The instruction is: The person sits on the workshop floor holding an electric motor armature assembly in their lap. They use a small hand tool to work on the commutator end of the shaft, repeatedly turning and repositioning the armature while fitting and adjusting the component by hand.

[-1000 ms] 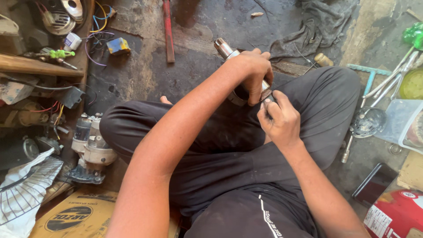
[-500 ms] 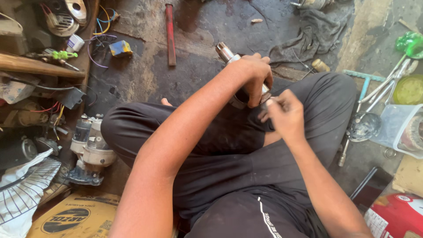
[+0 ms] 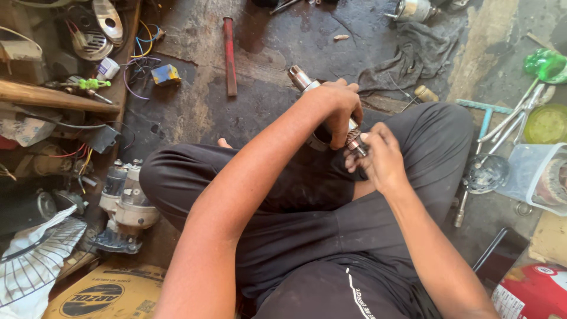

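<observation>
Left of the metal shaft (image 3: 322,109): grey motor (image 3: 125,204) by the knee, red bar (image 3: 229,56) on the floor. Left hand (image 3: 338,109) wrapped tight round the shaft above the lap; right hand (image 3: 381,156) pinching its ribbed end. Could slip and drop between the legs if the grip loosens. Right of the shaft: crumpled rag (image 3: 416,53), wrenches (image 3: 490,127), clear tub (image 3: 534,177) crowding the floor.
</observation>
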`<state>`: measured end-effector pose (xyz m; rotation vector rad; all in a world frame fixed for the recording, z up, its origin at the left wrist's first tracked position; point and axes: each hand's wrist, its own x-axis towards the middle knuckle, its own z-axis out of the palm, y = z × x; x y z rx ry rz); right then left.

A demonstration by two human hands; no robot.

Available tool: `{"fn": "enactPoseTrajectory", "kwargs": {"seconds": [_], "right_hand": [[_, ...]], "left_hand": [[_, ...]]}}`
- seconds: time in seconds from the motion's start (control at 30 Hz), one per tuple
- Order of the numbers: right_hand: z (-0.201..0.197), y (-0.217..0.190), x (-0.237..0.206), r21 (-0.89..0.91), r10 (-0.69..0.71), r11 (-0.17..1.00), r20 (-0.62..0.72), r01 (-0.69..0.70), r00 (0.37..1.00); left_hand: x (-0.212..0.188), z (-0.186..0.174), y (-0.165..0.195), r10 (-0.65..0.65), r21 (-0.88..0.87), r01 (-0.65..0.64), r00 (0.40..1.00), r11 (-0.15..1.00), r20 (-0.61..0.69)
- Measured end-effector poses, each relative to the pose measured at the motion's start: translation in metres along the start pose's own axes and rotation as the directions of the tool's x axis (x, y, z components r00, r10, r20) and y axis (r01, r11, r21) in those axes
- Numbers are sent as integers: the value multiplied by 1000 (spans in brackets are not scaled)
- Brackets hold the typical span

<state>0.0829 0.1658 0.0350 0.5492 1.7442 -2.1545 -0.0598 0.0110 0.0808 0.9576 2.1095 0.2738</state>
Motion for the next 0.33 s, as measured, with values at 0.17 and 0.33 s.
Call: {"fn": "enactPoseTrajectory", "kwargs": {"seconds": [0.17,0.33], "right_hand": [[16,-7,-35,-759,-679,145,391,635,622],[19,-1,-23,-718,-726,314,241,621,644]], "left_hand": [[6,0,-2,-4,-6,4,1000,1000,19],[-3,10,-4,57,70,-50,993,996,-105]]}}
